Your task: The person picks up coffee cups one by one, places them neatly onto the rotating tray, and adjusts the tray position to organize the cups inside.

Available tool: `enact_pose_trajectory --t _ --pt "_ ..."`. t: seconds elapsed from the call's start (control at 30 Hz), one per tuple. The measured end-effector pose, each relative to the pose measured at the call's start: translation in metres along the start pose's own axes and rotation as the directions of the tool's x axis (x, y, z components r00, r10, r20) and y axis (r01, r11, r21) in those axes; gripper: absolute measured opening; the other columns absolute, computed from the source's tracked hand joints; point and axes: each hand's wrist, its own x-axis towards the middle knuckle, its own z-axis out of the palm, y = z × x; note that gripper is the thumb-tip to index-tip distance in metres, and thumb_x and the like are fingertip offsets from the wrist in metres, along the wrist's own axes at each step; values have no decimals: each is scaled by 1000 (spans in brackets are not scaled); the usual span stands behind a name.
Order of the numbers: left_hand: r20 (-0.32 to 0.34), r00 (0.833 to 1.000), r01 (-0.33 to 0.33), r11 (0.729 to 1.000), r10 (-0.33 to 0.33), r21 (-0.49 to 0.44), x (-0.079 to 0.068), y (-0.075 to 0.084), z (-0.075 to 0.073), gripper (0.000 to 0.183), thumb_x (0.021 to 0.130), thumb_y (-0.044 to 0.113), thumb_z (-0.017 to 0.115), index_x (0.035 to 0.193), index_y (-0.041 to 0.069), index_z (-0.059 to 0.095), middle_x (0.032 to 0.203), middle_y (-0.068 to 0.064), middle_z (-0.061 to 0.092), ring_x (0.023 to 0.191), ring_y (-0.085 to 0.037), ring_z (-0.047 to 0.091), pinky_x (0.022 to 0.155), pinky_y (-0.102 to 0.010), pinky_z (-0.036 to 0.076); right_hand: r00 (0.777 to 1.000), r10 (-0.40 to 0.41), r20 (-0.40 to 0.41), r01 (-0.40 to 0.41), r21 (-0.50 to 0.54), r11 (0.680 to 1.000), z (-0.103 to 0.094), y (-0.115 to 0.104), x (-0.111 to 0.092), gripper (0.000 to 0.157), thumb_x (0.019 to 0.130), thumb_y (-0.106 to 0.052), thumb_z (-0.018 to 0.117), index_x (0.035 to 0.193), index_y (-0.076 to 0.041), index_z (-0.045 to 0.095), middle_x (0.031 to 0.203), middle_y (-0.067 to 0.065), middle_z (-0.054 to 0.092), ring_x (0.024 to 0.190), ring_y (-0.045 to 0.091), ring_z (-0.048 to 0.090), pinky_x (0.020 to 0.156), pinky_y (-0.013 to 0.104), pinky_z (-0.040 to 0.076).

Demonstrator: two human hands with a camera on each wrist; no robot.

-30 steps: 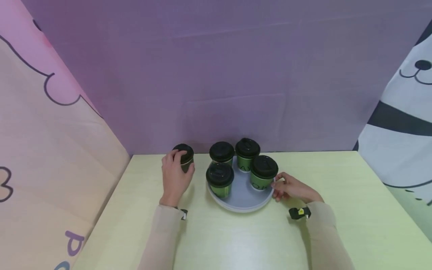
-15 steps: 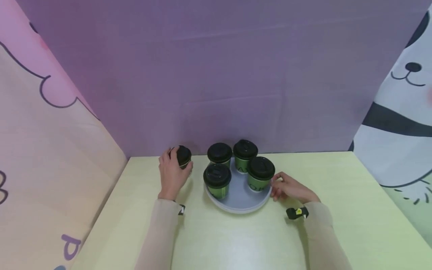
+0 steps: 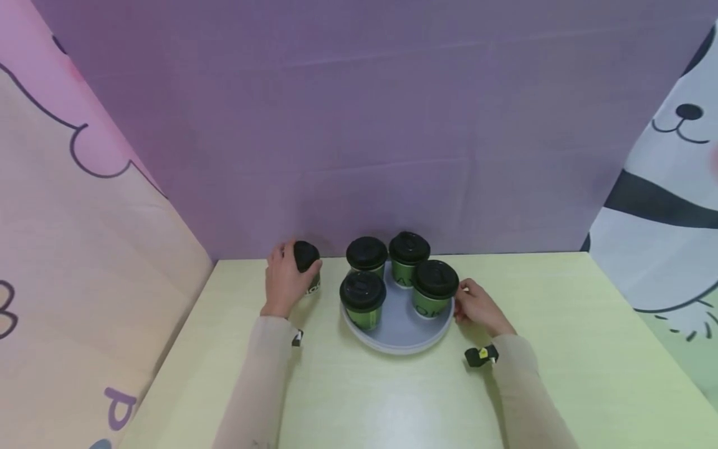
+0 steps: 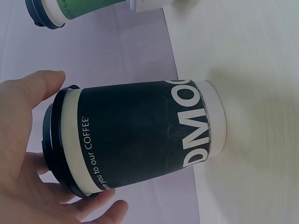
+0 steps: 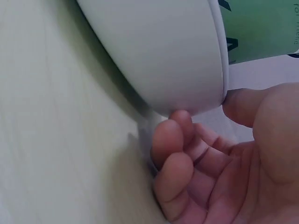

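My left hand (image 3: 285, 277) curls round the black lid of a dark paper coffee cup (image 4: 135, 135) at the back left of the table. The cup stands upright, with large white lettering near its base; in the left wrist view the thumb lies by one side of the lid and the fingers by the other. To its right is a round white tray (image 3: 399, 333) bearing several green coffee cups (image 3: 364, 317) with black lids. At the tray's right side, my right hand (image 3: 481, 308) pinches its rim, thumb on top and curled fingers against the lower wall.
The pale table (image 3: 359, 399) ends at a purple cloth backdrop (image 3: 359, 125) just behind the cups. Printed cloths stand on the left (image 3: 84, 249) and right (image 3: 673, 206). On the tray, the cups sit close together toward the back and sides.
My left hand has shifted slightly left round the dark cup, whose lettering now shows in the head view. My right wrist has moved inward, with the fingers still at the tray's edge.
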Motion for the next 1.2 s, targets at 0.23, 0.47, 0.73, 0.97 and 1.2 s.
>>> enact_pose_trajectory --t 0.23,0.47,0.73,0.97,1.2 --pt "33 999 6 1000 -7 9 3 -2 0 84 93 50 70 157 9 35 152 -27 40 138 -47 43 108 -64 43 998 -5 58 5 12 1000 -2 2 2 37 112 -30 38 119 2 55 78 4 61 62 13 60 57 27 53" --pt "43 999 24 1000 -23 -9 4 -5 1 85 92 50 73 157 11 35 151 -26 41 138 -44 43 108 -63 44 992 -30 122 24 48 999 -6 1 1 40 112 -31 39 122 4 56 79 5 63 65 14 61 60 27 55" --pt "35 999 -7 1000 8 -20 7 -4 4 85 92 48 73 156 7 35 150 -28 41 138 -45 42 112 -61 42 987 -42 153 28 89 996 -9 5 0 40 112 -35 40 114 2 56 79 4 63 66 14 63 62 28 57" --pt "-11 1000 -1 1000 1 -25 2 -3 2 86 91 48 75 157 9 36 149 -26 43 137 -44 44 111 -60 43 983 -45 176 31 81 996 -11 6 -2 37 112 -33 40 109 1 54 79 5 64 65 14 63 62 27 56" --pt "-55 998 -34 999 33 -30 -10 4 -8 87 89 47 78 155 8 39 148 -26 45 135 -43 48 111 -59 44 982 -50 184 33 91 995 -9 5 -5 37 112 -33 40 110 2 52 79 7 65 65 14 64 62 28 57"
